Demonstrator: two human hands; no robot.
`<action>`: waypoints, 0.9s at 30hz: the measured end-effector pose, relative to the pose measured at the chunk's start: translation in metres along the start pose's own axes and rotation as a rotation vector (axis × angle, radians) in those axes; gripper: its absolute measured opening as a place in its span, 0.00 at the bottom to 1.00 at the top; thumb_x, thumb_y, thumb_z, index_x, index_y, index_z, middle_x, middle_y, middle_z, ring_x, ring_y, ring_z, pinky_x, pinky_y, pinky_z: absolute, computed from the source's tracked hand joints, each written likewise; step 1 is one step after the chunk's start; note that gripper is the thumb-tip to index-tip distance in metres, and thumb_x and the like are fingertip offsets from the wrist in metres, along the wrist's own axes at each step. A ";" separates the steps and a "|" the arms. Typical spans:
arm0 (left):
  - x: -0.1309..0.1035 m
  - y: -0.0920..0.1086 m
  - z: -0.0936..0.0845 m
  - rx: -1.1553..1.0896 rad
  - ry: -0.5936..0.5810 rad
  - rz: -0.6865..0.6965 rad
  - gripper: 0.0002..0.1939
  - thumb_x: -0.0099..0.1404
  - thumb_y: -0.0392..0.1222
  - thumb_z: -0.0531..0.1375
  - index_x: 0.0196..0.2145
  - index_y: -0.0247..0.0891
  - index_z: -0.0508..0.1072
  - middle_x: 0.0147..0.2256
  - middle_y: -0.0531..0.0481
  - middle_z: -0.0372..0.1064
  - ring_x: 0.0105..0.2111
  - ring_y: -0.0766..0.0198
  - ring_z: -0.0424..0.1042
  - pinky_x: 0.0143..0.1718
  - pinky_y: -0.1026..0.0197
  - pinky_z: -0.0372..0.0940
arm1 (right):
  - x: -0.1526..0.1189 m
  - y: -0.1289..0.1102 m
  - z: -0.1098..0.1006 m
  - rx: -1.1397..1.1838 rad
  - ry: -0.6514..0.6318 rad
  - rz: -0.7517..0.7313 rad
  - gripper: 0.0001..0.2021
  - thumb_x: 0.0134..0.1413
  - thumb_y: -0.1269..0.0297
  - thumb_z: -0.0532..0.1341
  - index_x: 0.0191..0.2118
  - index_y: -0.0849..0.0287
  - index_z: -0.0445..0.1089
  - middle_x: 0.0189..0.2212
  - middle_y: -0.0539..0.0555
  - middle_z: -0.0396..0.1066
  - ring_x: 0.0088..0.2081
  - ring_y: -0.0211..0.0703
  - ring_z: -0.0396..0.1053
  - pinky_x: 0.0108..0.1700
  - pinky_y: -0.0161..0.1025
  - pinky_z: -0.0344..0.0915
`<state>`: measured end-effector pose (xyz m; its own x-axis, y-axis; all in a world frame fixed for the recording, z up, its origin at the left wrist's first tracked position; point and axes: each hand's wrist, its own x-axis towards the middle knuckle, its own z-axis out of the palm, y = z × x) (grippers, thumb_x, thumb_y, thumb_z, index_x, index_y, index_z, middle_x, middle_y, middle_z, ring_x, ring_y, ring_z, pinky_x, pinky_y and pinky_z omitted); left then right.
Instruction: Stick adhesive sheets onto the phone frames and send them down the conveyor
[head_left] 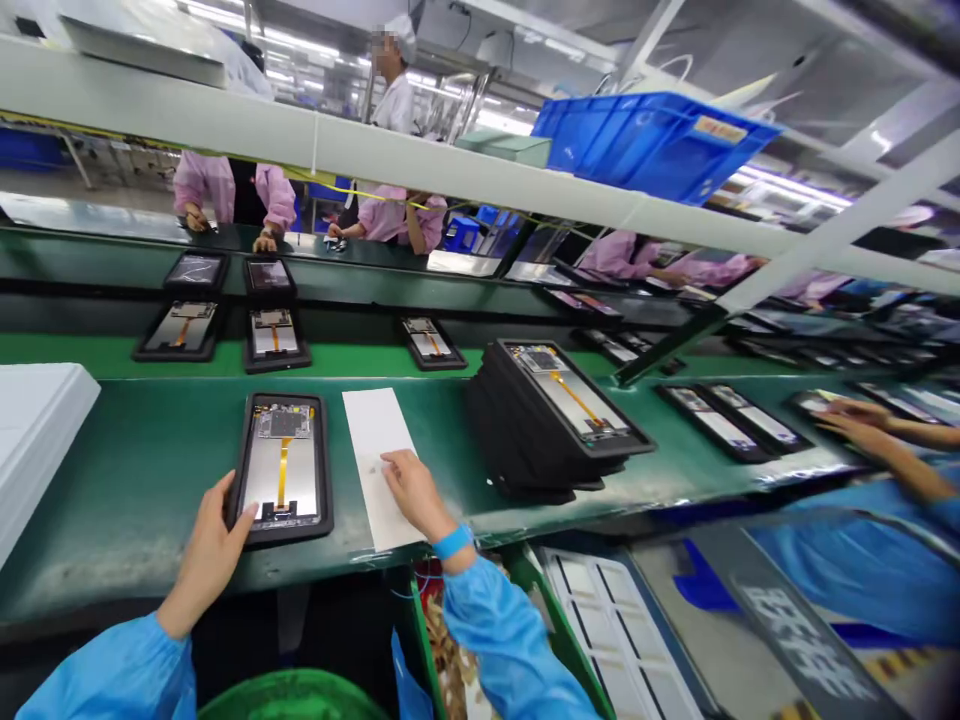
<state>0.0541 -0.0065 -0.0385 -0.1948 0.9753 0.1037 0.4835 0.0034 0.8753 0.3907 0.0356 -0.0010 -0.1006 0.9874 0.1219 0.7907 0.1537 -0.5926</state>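
An opened tablet [283, 470] in a black tray lies on the green bench, its circuit board at the top and an orange ribbon cable down the middle. My left hand [214, 540] grips the tray's lower left edge, thumb on the rim. To the right of it a white sheet [381, 450] lies flat. My right hand [416, 490] rests on this sheet with its fingertips drawn together; whatever they may hold is too small to make out. A blue band circles my right wrist.
A tall stack of black trays [566, 400] with a tablet on top stands right of the sheet. Behind runs a green belt [352, 350] carrying trays. White foam [37, 430] is at the left; a co-worker's hands [877, 425] are at the right. A blue bin [637, 145] sits overhead.
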 end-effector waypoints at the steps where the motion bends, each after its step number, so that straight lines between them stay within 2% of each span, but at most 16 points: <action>1: -0.002 0.004 -0.002 0.124 0.050 0.066 0.30 0.64 0.53 0.57 0.60 0.39 0.63 0.59 0.36 0.61 0.61 0.43 0.60 0.61 0.38 0.57 | 0.007 0.000 0.006 -0.040 -0.022 0.011 0.13 0.61 0.72 0.56 0.50 0.61 0.71 0.45 0.58 0.70 0.44 0.44 0.71 0.51 0.42 0.67; 3: -0.001 0.020 -0.003 0.317 0.103 0.214 0.25 0.65 0.51 0.56 0.56 0.38 0.67 0.59 0.34 0.59 0.62 0.41 0.57 0.60 0.36 0.55 | 0.020 -0.002 0.015 -0.093 -0.057 0.034 0.13 0.61 0.73 0.57 0.50 0.62 0.71 0.46 0.59 0.69 0.44 0.44 0.71 0.52 0.41 0.65; 4: 0.000 0.030 0.000 0.367 0.075 0.304 0.22 0.66 0.49 0.55 0.55 0.38 0.69 0.59 0.35 0.61 0.62 0.42 0.57 0.59 0.36 0.56 | 0.025 -0.004 0.018 -0.106 -0.065 0.045 0.13 0.61 0.73 0.57 0.50 0.63 0.71 0.46 0.60 0.69 0.44 0.44 0.71 0.52 0.42 0.65; 6: 0.004 0.050 0.014 0.403 -0.082 0.514 0.18 0.69 0.43 0.53 0.53 0.39 0.71 0.58 0.38 0.65 0.61 0.46 0.59 0.58 0.40 0.58 | 0.029 -0.009 0.021 -0.135 -0.073 0.079 0.12 0.60 0.73 0.58 0.48 0.63 0.72 0.45 0.60 0.69 0.44 0.45 0.71 0.52 0.42 0.64; 8: 0.009 0.065 0.038 0.426 -0.240 0.711 0.17 0.69 0.39 0.51 0.53 0.39 0.72 0.57 0.39 0.68 0.60 0.48 0.60 0.58 0.42 0.57 | 0.027 -0.018 0.024 -0.171 -0.073 0.131 0.10 0.58 0.72 0.60 0.45 0.63 0.74 0.43 0.60 0.70 0.45 0.47 0.70 0.51 0.42 0.64; 11: 0.017 0.070 0.082 0.514 -0.362 0.882 0.19 0.69 0.36 0.51 0.54 0.38 0.73 0.58 0.39 0.68 0.60 0.47 0.62 0.60 0.38 0.54 | 0.022 -0.027 0.029 -0.215 -0.061 0.201 0.08 0.57 0.70 0.61 0.41 0.60 0.75 0.41 0.57 0.71 0.44 0.46 0.70 0.49 0.39 0.64; 14: 0.030 0.057 0.121 0.632 -0.442 0.962 0.21 0.68 0.38 0.51 0.55 0.37 0.73 0.59 0.39 0.68 0.60 0.44 0.63 0.60 0.34 0.50 | 0.023 -0.024 0.034 -0.241 -0.030 0.223 0.07 0.56 0.64 0.64 0.41 0.57 0.75 0.41 0.56 0.72 0.45 0.46 0.70 0.47 0.38 0.65; 16: 0.037 0.046 0.135 0.702 -0.484 0.988 0.22 0.68 0.40 0.50 0.56 0.37 0.73 0.59 0.39 0.67 0.60 0.43 0.62 0.60 0.32 0.49 | 0.022 -0.020 0.037 -0.250 -0.002 0.213 0.08 0.57 0.62 0.63 0.42 0.56 0.75 0.43 0.56 0.72 0.46 0.47 0.69 0.47 0.38 0.64; 20: 0.039 0.034 0.137 0.759 -0.480 0.984 0.23 0.69 0.40 0.48 0.57 0.36 0.72 0.61 0.38 0.65 0.61 0.46 0.62 0.61 0.34 0.48 | 0.012 -0.018 0.043 -0.255 0.035 0.128 0.07 0.59 0.64 0.61 0.43 0.56 0.73 0.46 0.55 0.70 0.49 0.47 0.67 0.50 0.39 0.63; 24: 0.035 0.038 0.133 0.767 -0.444 0.968 0.24 0.70 0.39 0.46 0.57 0.33 0.72 0.60 0.35 0.65 0.61 0.47 0.62 0.62 0.35 0.47 | 0.010 -0.016 0.042 -0.279 0.032 -0.058 0.04 0.60 0.68 0.61 0.40 0.59 0.71 0.44 0.56 0.71 0.48 0.48 0.66 0.51 0.39 0.62; 27: 0.034 0.036 0.136 0.772 -0.447 0.981 0.24 0.70 0.38 0.45 0.56 0.34 0.73 0.60 0.36 0.65 0.61 0.48 0.62 0.63 0.36 0.46 | 0.014 -0.011 0.046 -0.292 0.039 -0.061 0.04 0.60 0.68 0.61 0.41 0.59 0.70 0.42 0.55 0.73 0.47 0.46 0.67 0.51 0.39 0.63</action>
<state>0.1809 0.0563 -0.0673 0.7355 0.6330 0.2413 0.6485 -0.7610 0.0197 0.3528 0.0497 -0.0295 -0.1348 0.9736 0.1840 0.9248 0.1903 -0.3295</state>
